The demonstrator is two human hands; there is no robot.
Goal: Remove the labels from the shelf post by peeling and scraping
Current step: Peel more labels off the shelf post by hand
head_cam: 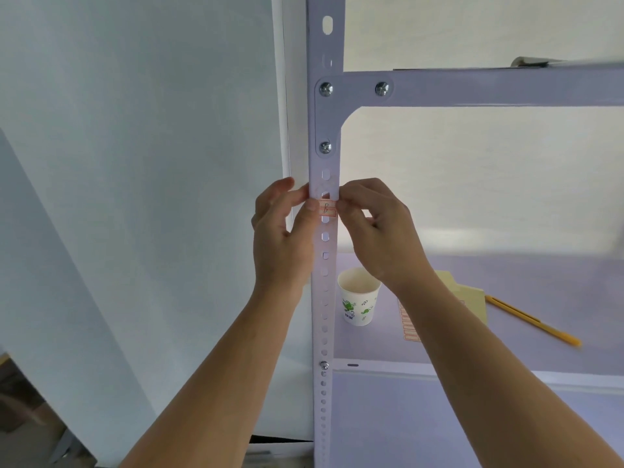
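Head view: the white perforated shelf post (325,298) stands upright at the centre of the frame. One label (327,208), red-bordered and marked with a handwritten letter, is stuck across the face of the post, below the bolted corner bracket (326,116) and between two slots.

Left hand (283,228): closed on the post. The thumb presses on the label's left edge; the fingers curl round the post's left side.

Right hand (374,224): fingers curled, with thumb and forefinger tips meeting at the label's right edge in a pinch. Whether the edge is lifted off the metal cannot be told.

A crossbeam (489,87) runs right from the bracket. On the shelf (540,278) behind the post:
- a paper cup (359,295) with a green print, upright, just beside the post
- a sheet of red-bordered labels (409,324), partly hidden by the right forearm
- a pale yellow pad (471,297)
- a yellow pen (533,320), lying well to the right
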